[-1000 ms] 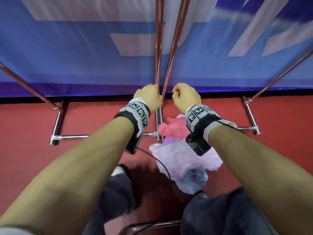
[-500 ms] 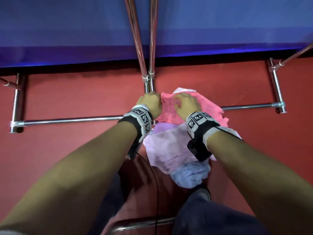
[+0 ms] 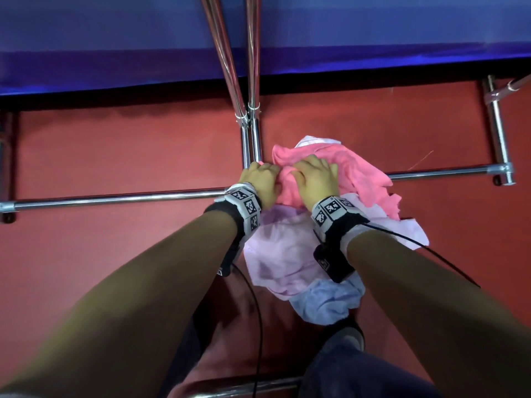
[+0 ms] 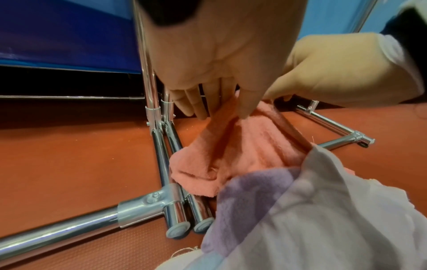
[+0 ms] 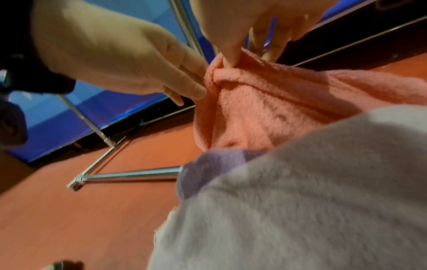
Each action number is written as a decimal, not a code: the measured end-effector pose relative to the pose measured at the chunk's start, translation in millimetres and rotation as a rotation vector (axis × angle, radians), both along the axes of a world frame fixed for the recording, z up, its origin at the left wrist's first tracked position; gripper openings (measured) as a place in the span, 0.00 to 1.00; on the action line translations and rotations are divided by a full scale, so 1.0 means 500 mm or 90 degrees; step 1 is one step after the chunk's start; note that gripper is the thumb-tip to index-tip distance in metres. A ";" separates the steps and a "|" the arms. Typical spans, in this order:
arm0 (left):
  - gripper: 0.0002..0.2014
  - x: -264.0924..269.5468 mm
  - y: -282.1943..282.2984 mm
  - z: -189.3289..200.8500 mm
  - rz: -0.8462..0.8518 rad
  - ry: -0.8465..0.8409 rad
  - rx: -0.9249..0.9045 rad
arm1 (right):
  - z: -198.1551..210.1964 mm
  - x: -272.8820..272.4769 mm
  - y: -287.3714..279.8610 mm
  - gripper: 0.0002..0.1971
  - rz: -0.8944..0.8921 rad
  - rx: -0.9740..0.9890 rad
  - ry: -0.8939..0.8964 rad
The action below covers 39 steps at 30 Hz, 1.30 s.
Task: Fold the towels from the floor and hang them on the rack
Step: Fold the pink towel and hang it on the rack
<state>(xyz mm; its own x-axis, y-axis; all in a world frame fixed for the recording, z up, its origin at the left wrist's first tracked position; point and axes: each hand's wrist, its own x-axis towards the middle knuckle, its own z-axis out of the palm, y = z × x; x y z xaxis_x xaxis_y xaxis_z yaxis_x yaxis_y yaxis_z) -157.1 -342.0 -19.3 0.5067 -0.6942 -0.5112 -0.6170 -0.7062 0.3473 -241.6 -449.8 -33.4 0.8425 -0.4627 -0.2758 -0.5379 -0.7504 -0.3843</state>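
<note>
A crumpled pink towel (image 3: 356,170) tops a pile on the red floor, over a lilac towel (image 3: 281,254) and a pale blue towel (image 3: 324,305). My left hand (image 3: 267,173) pinches a fold of the pink towel (image 4: 242,151) at its left edge, between thumb and fingers (image 4: 201,111). Right beside it, my right hand (image 3: 304,170) pinches the same edge, with the thumb (image 5: 228,58) tucked into the pink towel (image 5: 277,109). The chrome rack (image 3: 247,81) rises just behind the hands.
The rack's base bar (image 3: 115,198) runs across the floor under the pile, with a foot bar (image 3: 498,145) at the right. A blue banner (image 3: 115,38) hangs behind. My shoe (image 3: 347,334) stands near the pale blue towel. A cable (image 3: 258,311) trails from my left wrist.
Both hands came down from the rack's upright poles to the pile and took hold of the pink towel's left edge. The head view tilted down toward the floor.
</note>
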 end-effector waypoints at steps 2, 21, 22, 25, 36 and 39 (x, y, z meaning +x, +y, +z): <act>0.12 0.008 0.001 0.027 0.024 -0.016 -0.022 | 0.034 0.005 -0.004 0.16 -0.008 0.015 -0.035; 0.11 -0.018 0.054 0.603 0.266 -0.046 -0.401 | 0.582 0.012 0.077 0.12 -0.093 -0.010 -0.328; 0.11 -0.018 0.063 0.635 0.280 -0.048 -0.424 | 0.611 0.008 0.086 0.15 -0.089 0.001 -0.349; 0.11 -0.021 0.095 0.728 0.283 -0.069 -0.468 | 0.691 -0.001 0.111 0.21 -0.048 -0.015 -0.367; 0.22 -0.037 0.221 0.982 0.098 -0.348 -0.353 | 0.958 -0.027 0.168 0.14 -0.061 -0.135 -0.436; 0.14 -0.034 0.261 1.035 0.099 -0.468 -0.275 | 1.014 -0.039 0.184 0.15 -0.067 -0.088 -0.487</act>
